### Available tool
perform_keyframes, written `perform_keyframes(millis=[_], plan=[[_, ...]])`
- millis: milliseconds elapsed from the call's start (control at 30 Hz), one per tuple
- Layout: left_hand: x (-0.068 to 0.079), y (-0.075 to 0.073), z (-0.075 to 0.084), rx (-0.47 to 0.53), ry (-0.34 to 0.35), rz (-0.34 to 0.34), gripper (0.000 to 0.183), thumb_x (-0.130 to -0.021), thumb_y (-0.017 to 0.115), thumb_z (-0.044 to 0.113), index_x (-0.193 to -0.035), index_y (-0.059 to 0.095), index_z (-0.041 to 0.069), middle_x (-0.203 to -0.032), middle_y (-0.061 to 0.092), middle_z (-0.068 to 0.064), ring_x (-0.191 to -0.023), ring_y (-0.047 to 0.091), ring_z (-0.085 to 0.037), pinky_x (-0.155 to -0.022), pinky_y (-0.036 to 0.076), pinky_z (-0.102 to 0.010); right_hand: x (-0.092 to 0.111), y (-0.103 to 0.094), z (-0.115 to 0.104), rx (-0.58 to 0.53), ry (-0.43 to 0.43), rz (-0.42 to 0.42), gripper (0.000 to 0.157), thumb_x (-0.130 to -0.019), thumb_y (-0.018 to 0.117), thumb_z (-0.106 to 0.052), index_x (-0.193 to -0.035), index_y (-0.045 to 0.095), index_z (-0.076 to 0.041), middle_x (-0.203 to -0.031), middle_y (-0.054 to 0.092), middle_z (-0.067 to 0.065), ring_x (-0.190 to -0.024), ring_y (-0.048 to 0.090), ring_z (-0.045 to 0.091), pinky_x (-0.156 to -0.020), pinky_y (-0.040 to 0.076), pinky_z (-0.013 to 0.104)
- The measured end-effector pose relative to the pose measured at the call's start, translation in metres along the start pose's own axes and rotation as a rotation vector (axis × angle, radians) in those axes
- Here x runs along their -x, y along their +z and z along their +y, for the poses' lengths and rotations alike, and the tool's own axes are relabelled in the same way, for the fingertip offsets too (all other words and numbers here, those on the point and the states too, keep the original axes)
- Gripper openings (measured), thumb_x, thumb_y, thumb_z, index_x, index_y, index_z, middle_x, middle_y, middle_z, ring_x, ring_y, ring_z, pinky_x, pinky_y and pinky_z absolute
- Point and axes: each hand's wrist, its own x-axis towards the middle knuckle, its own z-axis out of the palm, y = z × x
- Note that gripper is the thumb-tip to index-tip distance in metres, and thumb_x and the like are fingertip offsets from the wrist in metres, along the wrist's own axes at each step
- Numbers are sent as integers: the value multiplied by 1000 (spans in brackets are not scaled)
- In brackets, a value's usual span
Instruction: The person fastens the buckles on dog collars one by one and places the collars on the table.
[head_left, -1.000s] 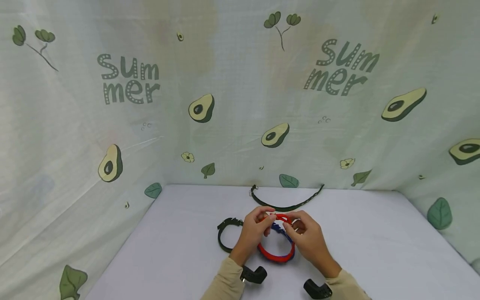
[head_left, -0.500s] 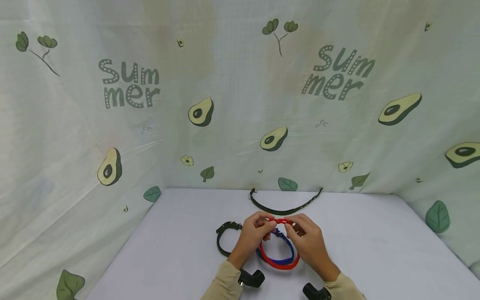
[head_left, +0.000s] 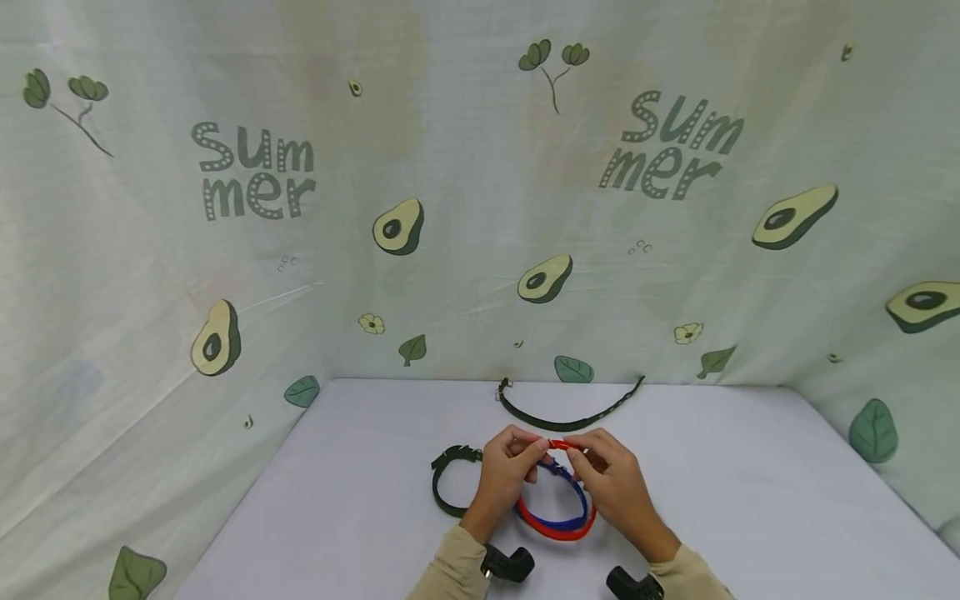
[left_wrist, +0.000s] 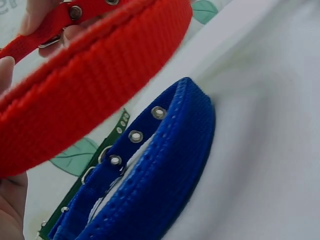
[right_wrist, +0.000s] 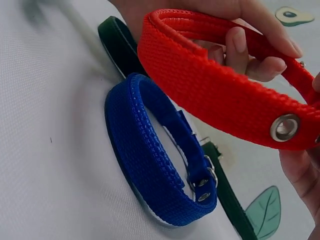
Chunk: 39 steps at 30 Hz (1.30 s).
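A red collar (head_left: 558,535) with metal eyelets hangs in a loop between both hands, above the table. My left hand (head_left: 501,475) pinches it near the buckle, at the loop's far side. My right hand (head_left: 617,479) pinches the strap just to the right of that. In the left wrist view the red collar (left_wrist: 95,85) shows its strap running at the metal buckle; fingers partly hide how far it is threaded. Below it, a blue collar (right_wrist: 150,160) stands on its edge on the table, buckled into a ring.
A dark green collar (head_left: 437,483), closed in a ring, lies left of my left hand. Another dark green collar (head_left: 562,425) lies stretched out in a curve near the table's back edge. Behind the white table (head_left: 750,500) hangs a printed curtain (head_left: 465,167).
The small raised loop of red strap between my fingers has flattened. The red collar's lower part has shifted slightly down, showing more of the blue collar. Both hands keep their hold.
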Motion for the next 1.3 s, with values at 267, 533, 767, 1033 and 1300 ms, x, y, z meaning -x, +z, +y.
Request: perform_keyframes(millis=[267,533,767,1033,1300], plan=[[2,4,0,-9,-8,1,18,-94,72,22,-101,67,6,-82,74,-10,-53,53,-10,-52,47,-19,0,-2,-1,-14,52,-20,18,-95,68,-3,-105,74,-17,-89,57,-5,-62,58,11,-51,50,26],[2,7,1,7,-11,-2,18,-95,72,21,-100,65,5,-84,73,-19,-50,53,-10,-51,48,-19,-1,-3,0,-15,56,-20,18,-94,68,-2,-106,74,-13,-87,56,-4,-60,59,18,-49,50,26],[0,9,0,12,-4,5,18,-95,71,19,-97,63,2,-82,73,-19,-49,53,-11,-50,48,-20,-2,-9,0,-8,88,-54,22,-93,70,-5,-115,70,-8,-91,60,0,-61,62,19,-50,50,27],[1,13,-4,7,11,55,22,-94,72,23,-93,60,4,-79,74,-10,-47,52,-11,-47,44,-23,3,-17,2,-17,135,-65,29,-91,73,-5,-119,67,-7,-95,63,2,-61,62,11,-51,49,26],[3,21,-7,37,-8,58,22,-94,72,22,-94,60,4,-78,74,-11,-46,52,-11,-47,44,-21,11,-24,5,0,112,-26,24,-90,74,-3,-112,70,-12,-84,63,0,-57,60,10,-48,47,26]])
